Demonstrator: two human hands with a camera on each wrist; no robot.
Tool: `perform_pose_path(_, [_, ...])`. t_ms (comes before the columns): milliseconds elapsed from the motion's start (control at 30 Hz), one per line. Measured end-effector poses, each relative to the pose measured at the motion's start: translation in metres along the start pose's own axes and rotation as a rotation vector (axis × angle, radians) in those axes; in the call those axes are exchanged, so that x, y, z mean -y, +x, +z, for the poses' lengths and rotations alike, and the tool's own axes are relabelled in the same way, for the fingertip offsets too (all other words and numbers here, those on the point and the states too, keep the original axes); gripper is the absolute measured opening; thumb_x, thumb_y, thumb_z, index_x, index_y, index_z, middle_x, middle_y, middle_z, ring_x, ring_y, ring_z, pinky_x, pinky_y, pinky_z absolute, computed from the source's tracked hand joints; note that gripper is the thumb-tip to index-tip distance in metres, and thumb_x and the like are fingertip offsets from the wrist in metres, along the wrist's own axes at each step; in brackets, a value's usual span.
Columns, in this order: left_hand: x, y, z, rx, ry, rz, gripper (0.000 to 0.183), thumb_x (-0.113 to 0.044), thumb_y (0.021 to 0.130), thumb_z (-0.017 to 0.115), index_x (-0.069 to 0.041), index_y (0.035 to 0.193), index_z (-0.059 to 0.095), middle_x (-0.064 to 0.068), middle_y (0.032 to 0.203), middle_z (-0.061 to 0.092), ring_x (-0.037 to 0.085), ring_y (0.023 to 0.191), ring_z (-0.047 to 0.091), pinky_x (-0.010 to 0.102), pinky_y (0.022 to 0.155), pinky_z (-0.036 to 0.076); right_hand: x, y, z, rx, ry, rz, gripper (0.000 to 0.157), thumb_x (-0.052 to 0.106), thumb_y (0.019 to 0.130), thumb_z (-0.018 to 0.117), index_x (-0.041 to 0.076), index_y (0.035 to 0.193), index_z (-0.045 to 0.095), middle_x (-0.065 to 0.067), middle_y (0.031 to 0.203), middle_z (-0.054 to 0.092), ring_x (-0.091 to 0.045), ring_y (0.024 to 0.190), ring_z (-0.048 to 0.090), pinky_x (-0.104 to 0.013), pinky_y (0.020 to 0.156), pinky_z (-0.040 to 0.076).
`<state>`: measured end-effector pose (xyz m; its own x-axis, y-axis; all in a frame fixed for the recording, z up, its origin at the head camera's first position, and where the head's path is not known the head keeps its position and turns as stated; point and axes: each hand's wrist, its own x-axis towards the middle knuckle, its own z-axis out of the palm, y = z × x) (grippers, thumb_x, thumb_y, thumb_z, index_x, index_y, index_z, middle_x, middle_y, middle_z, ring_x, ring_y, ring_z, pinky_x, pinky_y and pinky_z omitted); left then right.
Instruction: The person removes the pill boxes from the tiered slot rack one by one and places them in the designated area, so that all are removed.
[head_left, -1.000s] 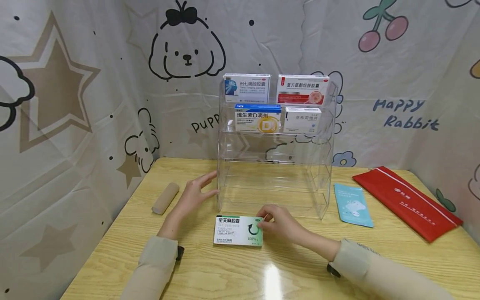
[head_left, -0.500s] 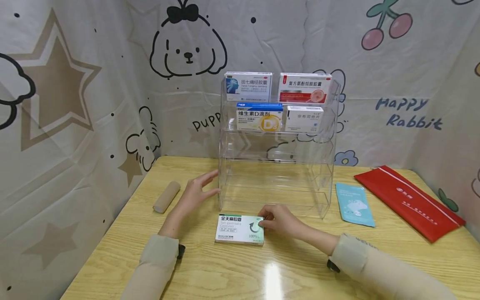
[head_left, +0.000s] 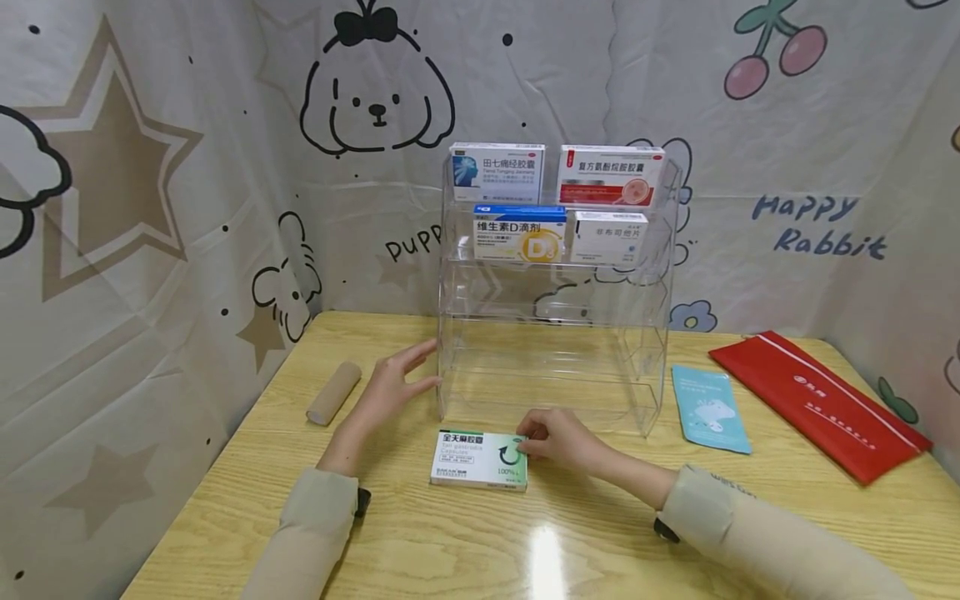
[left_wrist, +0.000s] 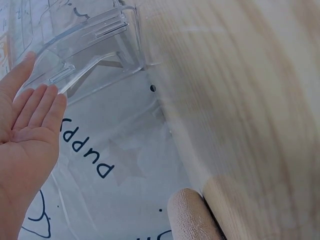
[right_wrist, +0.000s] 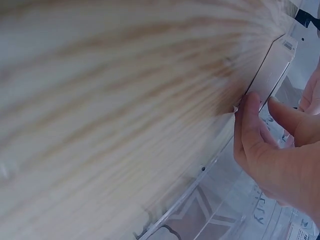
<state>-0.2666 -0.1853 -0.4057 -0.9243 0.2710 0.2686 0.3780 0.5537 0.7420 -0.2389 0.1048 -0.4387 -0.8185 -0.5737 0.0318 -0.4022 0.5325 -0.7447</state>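
A white and green medicine box [head_left: 472, 458] with Chinese lettering lies face up on the table, in front of the display rack. My right hand [head_left: 558, 442] pinches its right end; in the right wrist view thumb and fingers lie on either side of the box end [right_wrist: 272, 70]. My left hand [head_left: 386, 383] has its fingers extended, the tips right at the left side panel of the clear acrylic rack [head_left: 442, 367]. The left wrist view shows that palm with nothing in it.
On the rack's upper two tiers stand several medicine boxes, among them a blue and yellow vitamin D box [head_left: 517, 235]. A brown cardboard tube [head_left: 333, 393] lies left; a teal packet [head_left: 710, 410] and a red pouch [head_left: 817, 404] lie right. A printed curtain [head_left: 360, 208] hangs behind.
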Motion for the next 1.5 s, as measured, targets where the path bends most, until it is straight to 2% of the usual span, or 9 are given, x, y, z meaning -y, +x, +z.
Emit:
perform_pose_path(133, [0.000, 0.001, 0.000, -0.003, 0.007, -0.002, 0.062, -0.009, 0.088, 0.071, -0.003, 0.145, 0.046, 0.019, 0.146, 0.050, 0.039, 0.132, 0.052, 0.046, 0.110, 0.047, 0.001, -0.002, -0.002, -0.044, -0.054, -0.025, 0.014, 0.007, 0.087, 0.072, -0.003, 0.096, 0.068, -0.014, 0.085, 0.073, -0.011, 0.073, 0.067, -0.014, 0.061, 0.056])
perform_pose_path(300, [0.001, 0.001, 0.001, -0.003, 0.015, -0.006, 0.063, -0.010, 0.088, 0.072, -0.003, 0.145, 0.046, 0.019, 0.146, 0.050, 0.039, 0.132, 0.052, 0.047, 0.110, 0.048, 0.005, -0.005, -0.007, -0.152, -0.133, -0.090, 0.012, 0.010, 0.088, 0.071, 0.000, 0.095, 0.069, -0.012, 0.091, 0.072, -0.016, 0.079, 0.067, -0.015, 0.066, 0.057])
perform_pose_path(500, [0.002, 0.001, 0.001, -0.004, 0.018, -0.006, 0.063, -0.010, 0.088, 0.071, -0.003, 0.145, 0.046, 0.019, 0.146, 0.050, 0.039, 0.132, 0.051, 0.046, 0.110, 0.048, 0.011, -0.007, -0.022, -0.308, -0.198, -0.252, 0.015, 0.009, 0.087, 0.072, 0.002, 0.100, 0.068, -0.011, 0.096, 0.069, -0.019, 0.082, 0.069, -0.022, 0.072, 0.062])
perform_pose_path(633, [0.002, 0.001, 0.001, -0.006, 0.018, -0.004, 0.062, -0.009, 0.088, 0.071, -0.003, 0.145, 0.046, 0.019, 0.146, 0.050, 0.039, 0.132, 0.051, 0.046, 0.110, 0.048, 0.015, -0.003, -0.042, -0.444, -0.281, -0.392, 0.020, 0.007, 0.084, 0.075, 0.002, 0.101, 0.067, -0.012, 0.096, 0.069, -0.023, 0.084, 0.070, -0.031, 0.074, 0.064])
perform_pose_path(733, [0.002, 0.001, 0.001, -0.009, 0.017, -0.004, 0.062, -0.009, 0.089, 0.071, -0.003, 0.145, 0.046, 0.019, 0.146, 0.050, 0.039, 0.132, 0.051, 0.047, 0.110, 0.048, 0.019, 0.001, -0.060, -0.525, -0.335, -0.444, 0.022, 0.006, 0.083, 0.076, 0.000, 0.102, 0.068, -0.014, 0.097, 0.069, -0.026, 0.086, 0.069, -0.036, 0.074, 0.064])
perform_pose_path(900, [0.004, 0.002, 0.001, -0.002, 0.017, -0.016, 0.062, -0.010, 0.089, 0.071, -0.004, 0.145, 0.045, 0.019, 0.147, 0.049, 0.039, 0.132, 0.051, 0.047, 0.110, 0.047, 0.026, 0.006, -0.093, -0.630, -0.414, -0.461, 0.024, 0.006, 0.082, 0.077, -0.001, 0.103, 0.068, -0.015, 0.097, 0.069, -0.027, 0.088, 0.068, -0.041, 0.074, 0.063])
perform_pose_path(1033, [0.003, 0.001, 0.002, -0.001, 0.013, -0.019, 0.063, -0.010, 0.089, 0.071, -0.004, 0.145, 0.045, 0.019, 0.147, 0.049, 0.040, 0.132, 0.051, 0.048, 0.110, 0.047, 0.031, 0.009, -0.119, -0.704, -0.474, -0.466, 0.028, 0.007, 0.081, 0.078, -0.003, 0.105, 0.068, -0.015, 0.100, 0.069, -0.030, 0.093, 0.066, -0.043, 0.081, 0.061])
perform_pose_path(1233, [0.001, -0.001, 0.002, -0.005, 0.024, -0.019, 0.062, -0.010, 0.089, 0.071, -0.004, 0.145, 0.045, 0.019, 0.146, 0.050, 0.039, 0.132, 0.052, 0.046, 0.110, 0.048, 0.035, 0.017, -0.155, -0.800, -0.549, -0.404, 0.033, 0.011, 0.083, 0.078, -0.004, 0.110, 0.065, -0.019, 0.106, 0.066, -0.035, 0.104, 0.061, -0.048, 0.092, 0.057])
perform_pose_path(1500, [0.000, -0.001, 0.002, -0.009, 0.021, -0.012, 0.062, -0.009, 0.089, 0.071, -0.003, 0.145, 0.046, 0.020, 0.146, 0.050, 0.039, 0.132, 0.052, 0.047, 0.109, 0.048, 0.039, 0.028, -0.191, -0.877, -0.644, -0.323, 0.038, 0.011, 0.085, 0.076, -0.007, 0.114, 0.061, -0.025, 0.111, 0.062, -0.039, 0.106, 0.057, -0.051, 0.093, 0.054])
